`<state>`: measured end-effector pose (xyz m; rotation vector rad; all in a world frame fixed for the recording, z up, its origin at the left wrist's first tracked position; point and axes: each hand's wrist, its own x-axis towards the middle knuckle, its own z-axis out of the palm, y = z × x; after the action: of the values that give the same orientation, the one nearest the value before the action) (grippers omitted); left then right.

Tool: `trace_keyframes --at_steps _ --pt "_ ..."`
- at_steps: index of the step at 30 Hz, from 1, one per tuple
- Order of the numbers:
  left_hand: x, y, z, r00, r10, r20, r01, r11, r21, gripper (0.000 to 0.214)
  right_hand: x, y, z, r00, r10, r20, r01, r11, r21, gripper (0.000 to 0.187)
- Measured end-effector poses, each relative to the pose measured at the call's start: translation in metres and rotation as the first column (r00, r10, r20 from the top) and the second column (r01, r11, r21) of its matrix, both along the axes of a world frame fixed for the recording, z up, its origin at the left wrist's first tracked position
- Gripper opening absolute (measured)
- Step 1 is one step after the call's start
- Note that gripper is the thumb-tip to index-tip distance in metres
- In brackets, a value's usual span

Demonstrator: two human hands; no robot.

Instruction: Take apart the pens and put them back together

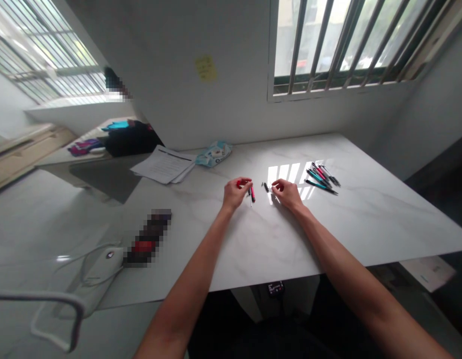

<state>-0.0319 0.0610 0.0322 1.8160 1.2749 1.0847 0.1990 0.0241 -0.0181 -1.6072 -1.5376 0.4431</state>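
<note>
My left hand (235, 193) is closed around a red pen part (239, 184), most of it hidden by the fingers. Just under its fingertips is a red and black pen barrel (252, 193); whether the fingers touch it I cannot tell. Beside the barrel lies a thin, pale refill (251, 201). A short black pen piece (266, 187) rests on the white marbled table (261, 239) between my hands, with a tiny piece near it. My right hand (288, 194) is just right of it, fingers curled and pinched; anything inside them is too small to make out.
Several pens (321, 177), black, teal and red, lie in a pile to the right. Papers (165, 164) and a blue-white packet (215, 153) are at the back left. A pale pouch with a strap (98, 267) lies at the left, near a pixelated object. Barred windows stand behind.
</note>
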Motion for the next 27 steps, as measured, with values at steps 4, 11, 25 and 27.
trace_keyframes --at_steps 4,11,25,27 --pt "0.018 0.0 0.007 0.928 -0.112 -0.355 0.115 0.993 -0.015 0.022 0.0 0.003 -0.003 1.0 0.028 0.005 -0.028 0.999 0.029 0.025" --pt "0.057 0.014 0.003 0.703 -0.084 -0.706 0.111 0.994 -0.008 0.021 0.0 0.007 -0.009 0.997 0.024 0.076 -0.027 0.999 0.041 0.023" --pt "0.055 0.013 -0.001 0.6 -0.036 -0.799 0.038 0.999 -0.017 0.026 -0.004 0.008 -0.008 0.995 0.043 0.094 -0.046 0.999 0.026 0.021" --pt "0.058 0.011 -0.001 0.597 -0.021 -0.802 0.017 1.0 -0.013 0.027 -0.004 0.007 -0.007 0.994 0.048 0.103 -0.051 0.998 0.027 0.021"
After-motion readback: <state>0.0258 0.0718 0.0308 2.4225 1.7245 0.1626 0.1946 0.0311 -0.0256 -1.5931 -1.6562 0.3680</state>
